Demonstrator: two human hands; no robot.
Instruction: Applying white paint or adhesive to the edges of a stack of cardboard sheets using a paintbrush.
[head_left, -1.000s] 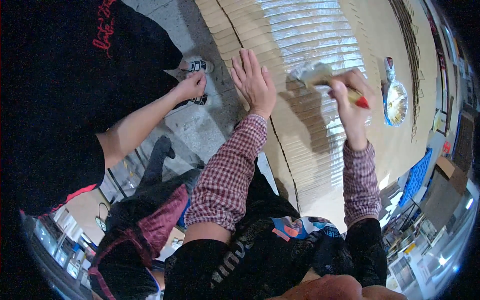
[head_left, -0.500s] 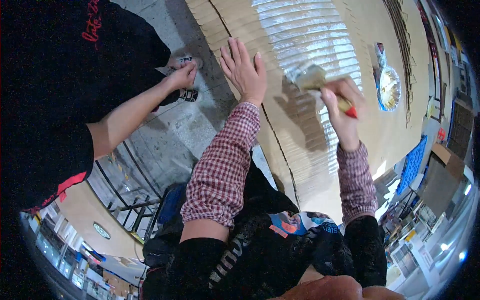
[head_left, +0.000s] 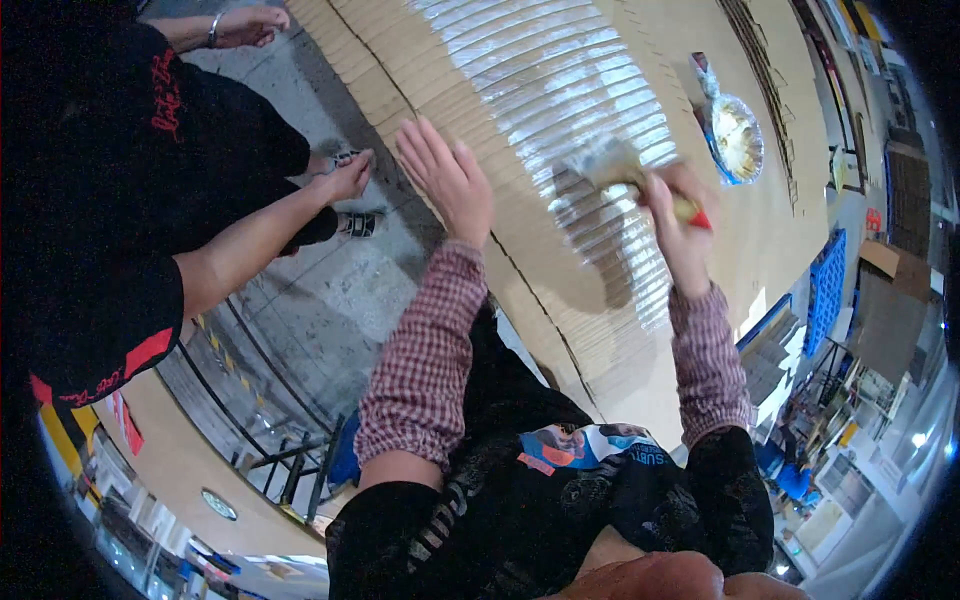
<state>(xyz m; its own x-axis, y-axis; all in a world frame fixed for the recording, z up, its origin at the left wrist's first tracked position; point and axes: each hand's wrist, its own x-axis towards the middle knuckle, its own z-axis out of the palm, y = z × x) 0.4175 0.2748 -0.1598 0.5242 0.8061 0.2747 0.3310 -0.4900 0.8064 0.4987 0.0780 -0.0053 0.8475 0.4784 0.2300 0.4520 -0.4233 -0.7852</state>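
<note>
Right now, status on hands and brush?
Right hand grips brush at shiny cardboard edges. Left hand open, holding nothing, by the cardboard's left side. Round bowl right of brush, apart.

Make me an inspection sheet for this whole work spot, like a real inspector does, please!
Surface: overlapping cardboard sheets, with a shiny, wet-looking band across their edges.
Working things: brush with a red-tipped handle, its bristles at the shiny band; round plastic-lined dish to the right.
Clutter: row of brown cardboard edges beyond the dish.
Left hand: open, at the cardboard's left side; contact unclear.
Right hand: gripping the brush.
Cables: nothing seen.
Surroundings: person in black at left, grey floor, blue lattice panel at right.
</note>
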